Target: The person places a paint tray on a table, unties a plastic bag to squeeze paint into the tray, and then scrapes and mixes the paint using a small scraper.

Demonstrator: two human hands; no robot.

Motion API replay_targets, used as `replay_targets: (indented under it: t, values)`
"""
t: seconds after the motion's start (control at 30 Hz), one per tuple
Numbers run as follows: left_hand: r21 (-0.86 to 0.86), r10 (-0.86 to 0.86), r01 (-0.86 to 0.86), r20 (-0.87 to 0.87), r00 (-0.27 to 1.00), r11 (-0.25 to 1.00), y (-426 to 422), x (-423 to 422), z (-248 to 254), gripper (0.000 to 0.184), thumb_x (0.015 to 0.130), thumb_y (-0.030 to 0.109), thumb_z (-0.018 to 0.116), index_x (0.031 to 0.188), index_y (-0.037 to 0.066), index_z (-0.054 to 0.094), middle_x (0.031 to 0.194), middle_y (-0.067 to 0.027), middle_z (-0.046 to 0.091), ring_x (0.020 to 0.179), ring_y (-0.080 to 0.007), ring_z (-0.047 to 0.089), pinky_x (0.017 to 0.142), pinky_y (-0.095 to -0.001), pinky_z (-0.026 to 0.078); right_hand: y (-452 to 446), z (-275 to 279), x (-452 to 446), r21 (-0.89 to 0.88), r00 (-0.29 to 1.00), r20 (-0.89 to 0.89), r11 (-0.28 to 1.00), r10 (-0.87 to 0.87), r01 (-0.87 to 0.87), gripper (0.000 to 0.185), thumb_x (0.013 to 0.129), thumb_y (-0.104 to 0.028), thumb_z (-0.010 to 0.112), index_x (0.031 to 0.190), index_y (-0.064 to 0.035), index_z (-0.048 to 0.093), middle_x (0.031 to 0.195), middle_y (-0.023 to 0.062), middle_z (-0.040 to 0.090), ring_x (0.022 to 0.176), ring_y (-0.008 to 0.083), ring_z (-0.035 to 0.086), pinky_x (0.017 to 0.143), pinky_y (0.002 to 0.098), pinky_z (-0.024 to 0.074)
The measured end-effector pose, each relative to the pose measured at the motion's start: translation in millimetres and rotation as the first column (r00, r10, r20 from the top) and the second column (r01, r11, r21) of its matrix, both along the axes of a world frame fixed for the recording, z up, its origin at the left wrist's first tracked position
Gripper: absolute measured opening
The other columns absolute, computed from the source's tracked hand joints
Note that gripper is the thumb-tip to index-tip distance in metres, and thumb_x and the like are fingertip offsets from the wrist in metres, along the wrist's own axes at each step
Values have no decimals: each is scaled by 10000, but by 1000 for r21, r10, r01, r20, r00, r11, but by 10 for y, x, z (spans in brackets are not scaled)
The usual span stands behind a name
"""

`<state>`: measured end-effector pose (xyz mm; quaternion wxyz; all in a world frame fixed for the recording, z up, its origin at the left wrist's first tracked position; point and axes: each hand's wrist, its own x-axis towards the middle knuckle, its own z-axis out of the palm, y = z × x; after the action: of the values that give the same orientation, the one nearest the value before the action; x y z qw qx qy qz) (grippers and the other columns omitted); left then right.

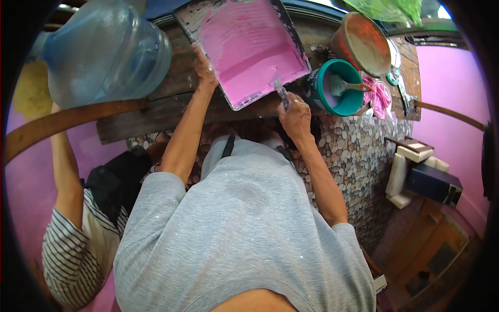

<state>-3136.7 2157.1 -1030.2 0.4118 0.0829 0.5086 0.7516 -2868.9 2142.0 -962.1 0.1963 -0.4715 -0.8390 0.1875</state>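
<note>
A paint tray (pixel 291 39) coated in pink paint is tilted over the wooden table. My left hand (pixel 204 68) is closed on its left edge. Closed round a slim, paint-smeared handle tool (pixel 282 95), my right hand (pixel 296 115) is at the tray's near right corner. The tool's tip is in the pink paint; whether it is a scraper or a brush I cannot tell. Right of this hand stands a teal bucket (pixel 347 107) with pale paint inside. A wide paintbrush (pixel 347 86) with a wooden handle rests in it.
A big clear water jug (pixel 109 57) occupies the table's left end. Behind the bucket is an orange-brown tub (pixel 364 44), with a pink cloth (pixel 381 98) beside it. Another person in a striped shirt (pixel 67 255) is at left, one arm raised to the jug. Furniture (pixel 423 174) stands at right.
</note>
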Motion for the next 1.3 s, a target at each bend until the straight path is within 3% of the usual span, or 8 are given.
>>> replay_targets:
  t: [0.5,0.6,0.67,0.8,0.9,1.03,1.17,1.3]
  values:
    - [3,18,-18,67,998,1000,9,21,134,674,944,560,340,1279,-16,445,1216,-110,536,1068,-207,550,894,-323,466,-318,134,-403,-215,984,-165,971,69,-104,300,749,-117,588,991,59,612,812,241,622,741,371,625,709,416,501]
    - [28,22,-23,8,1000,999,-14,17,71,676,944,559,342,1284,-17,443,1214,-117,539,1060,-215,554,890,-322,466,-330,259,-531,-263,983,-180,962,26,-73,288,745,-137,598,947,66,628,787,244,631,724,378,631,690,408,506]
    - [29,-25,26,-10,1000,999,-6,9,76,798,909,642,299,1351,-19,362,1307,-131,491,1167,-244,507,979,-339,419,-288,403,-614,-390,974,-201,921,-109,23,276,734,-156,601,876,76,643,708,235,625,658,348,642,639,391,503]
    - [8,-17,17,-4,1000,1000,16,-18,-26,799,906,640,315,1348,-23,365,1304,-131,493,1165,-246,507,978,-345,419,-170,282,-660,-592,906,-245,793,-344,141,302,716,-159,587,876,88,654,648,234,608,613,283,652,601,354,494]
    - [-4,38,-38,-42,998,999,35,-49,-130,797,903,637,333,1345,-25,370,1302,-129,496,1158,-247,513,975,-351,421,-126,369,-647,-480,897,-243,850,-368,218,292,718,-157,590,865,88,653,641,234,608,611,287,654,597,357,495]
    - [28,13,-14,40,999,1000,48,-33,-44,801,898,637,353,1339,-30,375,1299,-132,497,1154,-251,517,970,-357,427,-113,217,-482,-55,979,-109,984,-174,169,289,749,-131,594,954,67,644,800,236,648,726,341,655,692,373,520]
    - [14,15,-16,49,999,1000,35,-28,-30,805,892,643,364,1336,-28,378,1297,-131,498,1153,-250,518,965,-358,432,-249,149,-421,-68,996,-16,994,-91,90,305,754,-109,595,996,75,627,871,242,648,793,362,646,753,389,516]
    - [18,21,-23,67,998,1000,37,-23,-14,805,890,645,370,1334,-26,381,1295,-130,499,1148,-246,521,960,-356,435,-250,171,-462,-206,989,-141,979,-34,4,313,733,-105,622,996,64,627,896,256,641,801,363,644,754,402,510]
